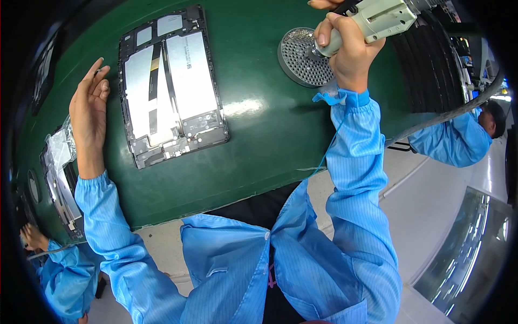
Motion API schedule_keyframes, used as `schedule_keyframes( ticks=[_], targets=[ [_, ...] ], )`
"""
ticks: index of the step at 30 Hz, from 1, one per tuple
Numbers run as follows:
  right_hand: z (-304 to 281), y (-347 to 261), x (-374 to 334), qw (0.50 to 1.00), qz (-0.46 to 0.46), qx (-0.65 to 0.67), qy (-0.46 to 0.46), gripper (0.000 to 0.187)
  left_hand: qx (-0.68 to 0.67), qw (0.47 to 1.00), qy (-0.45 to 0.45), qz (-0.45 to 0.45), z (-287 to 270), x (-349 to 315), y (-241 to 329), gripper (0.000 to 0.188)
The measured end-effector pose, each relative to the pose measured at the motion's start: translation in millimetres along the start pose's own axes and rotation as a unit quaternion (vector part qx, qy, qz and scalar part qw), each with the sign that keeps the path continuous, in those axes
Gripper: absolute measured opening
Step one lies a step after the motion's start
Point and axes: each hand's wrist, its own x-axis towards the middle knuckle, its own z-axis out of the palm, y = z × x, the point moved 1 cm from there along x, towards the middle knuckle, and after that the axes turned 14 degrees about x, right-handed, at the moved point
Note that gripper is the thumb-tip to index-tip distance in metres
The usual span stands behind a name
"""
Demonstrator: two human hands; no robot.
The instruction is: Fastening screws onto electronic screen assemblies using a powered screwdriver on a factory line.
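My right hand [353, 51] is closed around a pale electric screwdriver [386, 19], at the upper right. The tool's lower end points into a round metal screw tray [302, 56] with a perforated face and small screws along its far side. My left hand [90, 105] is open, its fingers loosely bent, just left of an opened tablet [171, 81]. The tablet lies with its inside up, showing silver battery panels, dark flex strips and a black frame. A small dark spot shows between the left fingertips; I cannot make out what it is.
A green mat [259, 156] covers the table. Another opened device [62, 178] with clear film lies left of my forearm. Dark stacked panels [431, 65] and a grey cable [458, 119] are at right. Co-workers in blue [453, 140] sit on both sides; someone's fingers [324, 4] show at the top edge.
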Motion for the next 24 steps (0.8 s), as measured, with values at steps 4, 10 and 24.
schedule_keyframes(
  ticks=[4, 10, 24],
  targets=[
    [2.4, -0.6, 0.0, 1.0, 0.009, 0.008, 0.009, 0.012, -0.006, 1.0, -0.017, 0.001, -6.8, 4.2, -3.0, 0.044],
    [6.1, -5.9, -7.6, 0.998, 0.049, 0.005, 0.037, 0.029, 0.043, 0.998, 0.047, 0.014, 14.3, -4.9, 7.3, 0.045],
    [4.3, 1.8, -2.1, 0.997, 0.058, 0.006, 0.044, 0.028, 0.169, 0.982, 0.05, 0.069, 12.6, 3.9, -3.1, 0.039]
  ],
)
